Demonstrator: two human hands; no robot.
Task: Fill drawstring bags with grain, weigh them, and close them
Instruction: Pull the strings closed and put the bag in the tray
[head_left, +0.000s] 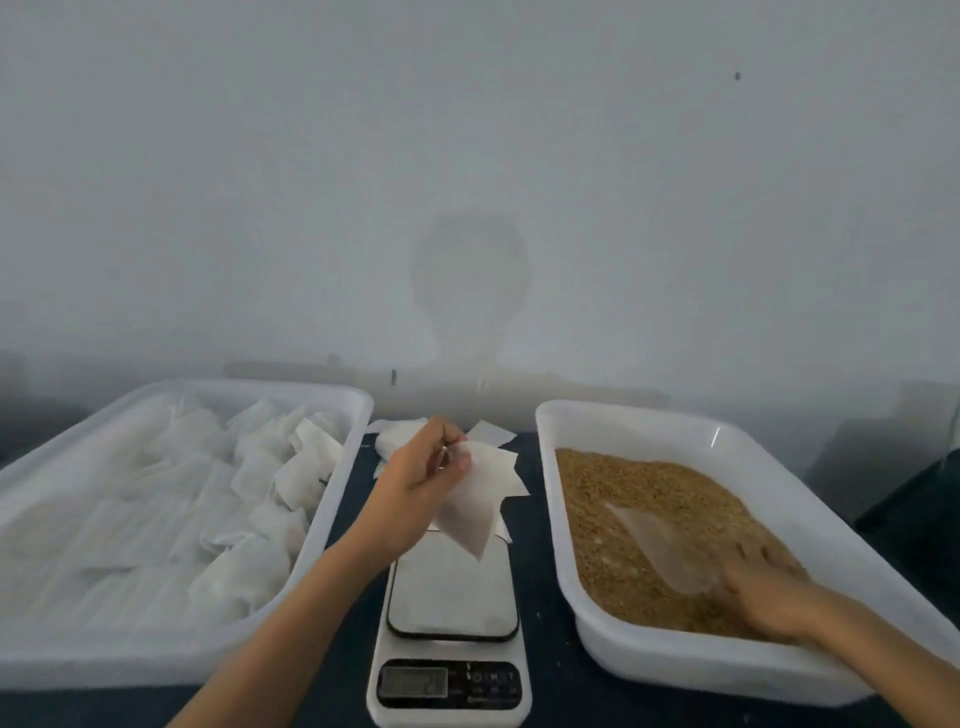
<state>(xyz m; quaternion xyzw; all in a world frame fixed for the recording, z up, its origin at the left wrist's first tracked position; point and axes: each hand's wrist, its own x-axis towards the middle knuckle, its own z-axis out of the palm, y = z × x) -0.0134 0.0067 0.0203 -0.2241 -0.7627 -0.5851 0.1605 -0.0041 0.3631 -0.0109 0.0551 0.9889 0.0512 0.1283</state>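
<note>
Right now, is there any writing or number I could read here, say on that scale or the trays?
Nothing can be read for certain.
Scale display: digits show, but too blurred to read.
Scale buttons: small markings beside the display, too blurred to quote.
Left tray and grain tray: plain white, no label seen.
Bag held in the left hand: no print visible.

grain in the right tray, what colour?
Golden-brown grain, in the white tray; head view.
</note>
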